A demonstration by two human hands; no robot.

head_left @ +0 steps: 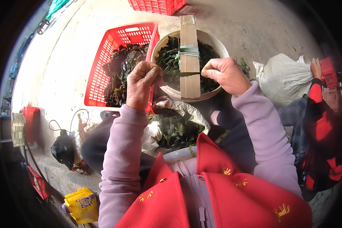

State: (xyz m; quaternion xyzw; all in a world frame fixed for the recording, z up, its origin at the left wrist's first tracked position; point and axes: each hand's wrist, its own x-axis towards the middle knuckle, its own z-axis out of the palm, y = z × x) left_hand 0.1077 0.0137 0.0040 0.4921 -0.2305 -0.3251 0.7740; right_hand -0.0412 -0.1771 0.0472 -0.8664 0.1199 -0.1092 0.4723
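A thin dark green strip of seaweed (187, 74) stretches between my two hands, crossing a wooden board (190, 85). My left hand (140, 81) pinches toward its left end, and my right hand (228, 75) grips the right end between thumb and fingers. The board lies across a round pale tub (221, 45), with a light green band (189, 51) wound around it. Cut-looking green seaweed (207, 53) fills the tub below. Left of the tub, a red plastic basket (96, 81) holds darker, brownish seaweed (119, 74).
Nearer me, a white sack (195, 112) lies open around more green seaweed (180, 133). A full white sack (283, 78) stands at the right, beside another person's hand (315, 68). Another red basket (157, 5) is at the back. A black bag (63, 149) and yellow bag (82, 205) sit at the left.
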